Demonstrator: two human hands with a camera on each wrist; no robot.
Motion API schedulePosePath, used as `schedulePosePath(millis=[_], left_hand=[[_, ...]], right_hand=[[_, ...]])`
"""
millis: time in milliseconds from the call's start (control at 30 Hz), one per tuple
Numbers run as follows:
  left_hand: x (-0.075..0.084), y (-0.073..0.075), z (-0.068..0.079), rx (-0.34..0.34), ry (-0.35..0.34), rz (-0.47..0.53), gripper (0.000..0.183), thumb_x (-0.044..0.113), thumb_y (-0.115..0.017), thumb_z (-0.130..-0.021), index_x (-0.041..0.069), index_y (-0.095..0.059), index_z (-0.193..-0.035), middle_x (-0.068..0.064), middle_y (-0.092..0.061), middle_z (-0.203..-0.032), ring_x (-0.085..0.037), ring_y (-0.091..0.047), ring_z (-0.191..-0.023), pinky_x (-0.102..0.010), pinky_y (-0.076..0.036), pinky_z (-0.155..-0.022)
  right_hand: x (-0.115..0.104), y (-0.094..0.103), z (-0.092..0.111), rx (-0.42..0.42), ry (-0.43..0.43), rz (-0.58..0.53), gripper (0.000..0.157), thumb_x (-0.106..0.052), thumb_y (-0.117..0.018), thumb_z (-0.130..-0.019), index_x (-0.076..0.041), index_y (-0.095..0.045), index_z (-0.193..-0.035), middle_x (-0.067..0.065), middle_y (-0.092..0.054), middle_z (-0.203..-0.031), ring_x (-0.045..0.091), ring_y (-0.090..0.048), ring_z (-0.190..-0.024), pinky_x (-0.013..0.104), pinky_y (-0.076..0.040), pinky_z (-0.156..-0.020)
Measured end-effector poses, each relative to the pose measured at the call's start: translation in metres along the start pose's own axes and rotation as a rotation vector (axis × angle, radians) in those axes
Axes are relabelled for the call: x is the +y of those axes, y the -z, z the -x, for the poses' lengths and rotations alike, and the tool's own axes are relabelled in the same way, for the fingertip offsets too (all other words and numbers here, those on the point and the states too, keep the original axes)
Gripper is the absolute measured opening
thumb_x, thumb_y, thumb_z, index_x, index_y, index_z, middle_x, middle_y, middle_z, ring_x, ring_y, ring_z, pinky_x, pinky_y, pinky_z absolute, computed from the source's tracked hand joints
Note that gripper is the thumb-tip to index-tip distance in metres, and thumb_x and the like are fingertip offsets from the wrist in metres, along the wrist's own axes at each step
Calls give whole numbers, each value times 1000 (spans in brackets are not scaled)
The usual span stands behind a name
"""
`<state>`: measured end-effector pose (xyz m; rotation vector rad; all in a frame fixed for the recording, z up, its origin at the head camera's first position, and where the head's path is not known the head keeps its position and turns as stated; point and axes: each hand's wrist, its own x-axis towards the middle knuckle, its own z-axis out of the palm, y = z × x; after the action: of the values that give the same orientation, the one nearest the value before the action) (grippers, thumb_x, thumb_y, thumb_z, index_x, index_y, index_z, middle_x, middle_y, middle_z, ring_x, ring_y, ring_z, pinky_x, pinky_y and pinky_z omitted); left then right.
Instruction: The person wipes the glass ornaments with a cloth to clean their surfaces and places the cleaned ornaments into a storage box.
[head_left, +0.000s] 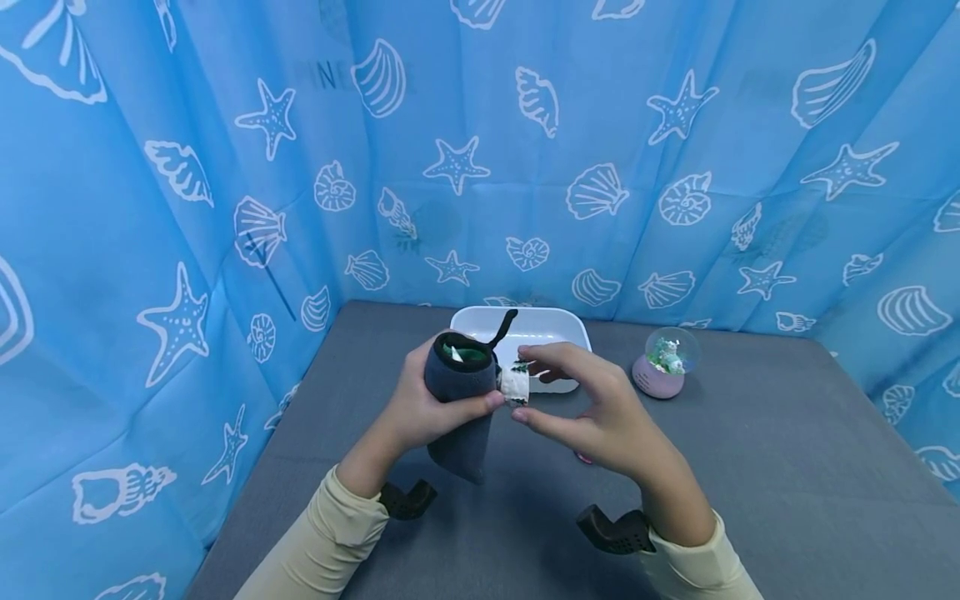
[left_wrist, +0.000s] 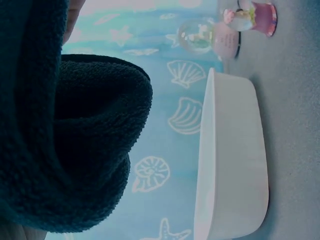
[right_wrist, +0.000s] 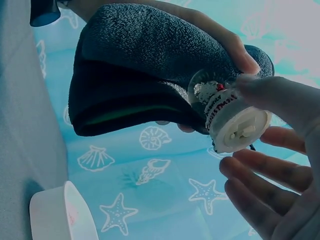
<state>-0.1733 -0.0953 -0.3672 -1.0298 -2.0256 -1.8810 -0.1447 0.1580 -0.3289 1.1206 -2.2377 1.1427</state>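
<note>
My left hand (head_left: 427, 400) grips a fuzzy dark grey-blue cloth (head_left: 459, 454), folded into a roll, with black edging and a black loop. Something green with a white patch shows inside its open end. Against the cloth's side is a small snow globe (right_wrist: 235, 125), with its white base turned outward and red lettering round it. My right hand (head_left: 600, 408) holds the globe between thumb and forefinger, the other fingers spread below in the right wrist view. The left thumb tip lies close by the globe. In the left wrist view the cloth (left_wrist: 100, 115) hides the globe.
Behind the hands a white tray (head_left: 517, 315) stands on the grey table (head_left: 787, 467). A snow globe with a pinkish-purple base (head_left: 658, 379) stands to the right. Another small globe with a pink base (left_wrist: 262, 19) is mostly hidden in the head view. A blue seashell curtain (head_left: 480, 225) hangs behind.
</note>
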Motion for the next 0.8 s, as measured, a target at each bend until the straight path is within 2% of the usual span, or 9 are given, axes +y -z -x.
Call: schedulePosePath(millis=[133,300,533,800], left_hand=[[-1,0,0,18,8,-3,51,36,-88,-88,11,-65,-126,-10,-70,-111,-24,-67,-98,-43,-55,-90],[-1,0,0,13,10,9,53,37,-88,-88,11,-65,-128,-10,-70,-113,-24,-67,-100,-42,-55,-91],[-1,0,1,-1,-1,33,52,36,-87,-89,10,-64,-128,-11,-70,-112,-24,-67,-100,-42,-56,-91],[-1,-1,1,1,5,22,50,33,-87,-89,11,-64,-128,-10,-69,-112,-25,-67,-100,-43,-56,-90]], right_hand=[[0,-1,0,18,28,-6,70,-4,-96,-74,-10,-68,-138,7,-72,-134,18,-69,-119,28,-60,-92],[-3,-5,1,42,41,-16,64,2,-94,-74,-7,-71,-133,11,-71,-135,18,-66,-124,23,-57,-93],[-2,-7,-1,79,98,-21,58,7,-92,-73,-5,-74,-126,11,-73,-126,20,-67,-119,20,-54,-95],[-4,-7,0,65,69,-19,57,5,-92,-76,-4,-73,-128,11,-74,-127,19,-68,-116,24,-57,-92]])
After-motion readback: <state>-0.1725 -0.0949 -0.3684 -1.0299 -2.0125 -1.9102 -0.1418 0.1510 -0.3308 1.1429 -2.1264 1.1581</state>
